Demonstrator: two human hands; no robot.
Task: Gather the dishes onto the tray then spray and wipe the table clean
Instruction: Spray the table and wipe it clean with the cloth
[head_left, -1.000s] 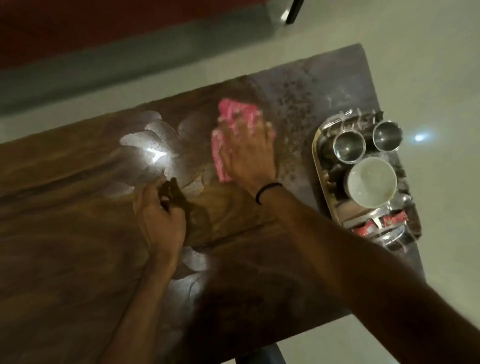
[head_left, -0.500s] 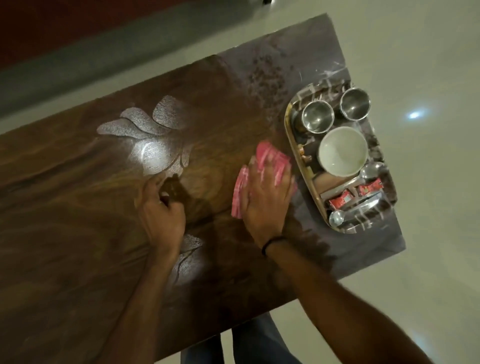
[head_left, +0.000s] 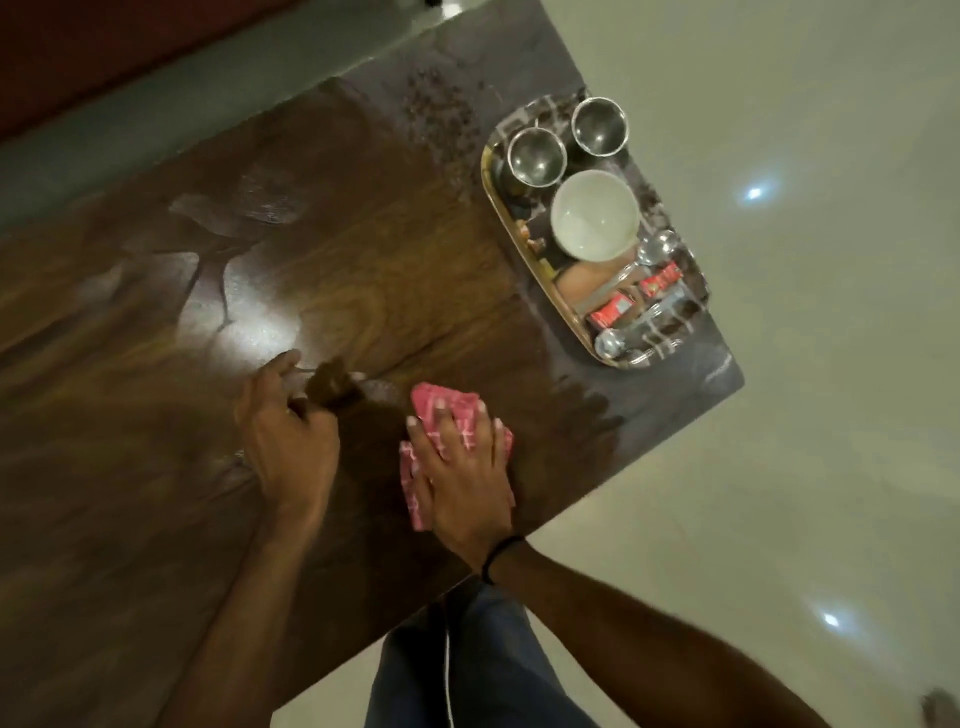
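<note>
At the near edge of the dark wooden table (head_left: 363, 234), toward its right end, I log the right hand (head_left: 462, 478) flat on the pink checked cloth (head_left: 447, 405). Its fingers are straight and spread, pressing the cloth to the wood rather than gripping it. There is a black band (head_left: 498, 553) at that wrist.

The left hand (head_left: 285, 441) is just beside it on the tabletop. Its fingers are bent with the tips down on the glossy surface, and I cannot tell whether anything is under them.

The tray (head_left: 519, 244) is at the table's right end, well apart from both hands. I count two steel cups (head_left: 536, 157) at its far end, a white bowl (head_left: 595, 215) touching the nearer cup, then two spoons (head_left: 657, 247) and two red packets (head_left: 615, 306). A wet sheen shows on the wood left of the tray.
</note>
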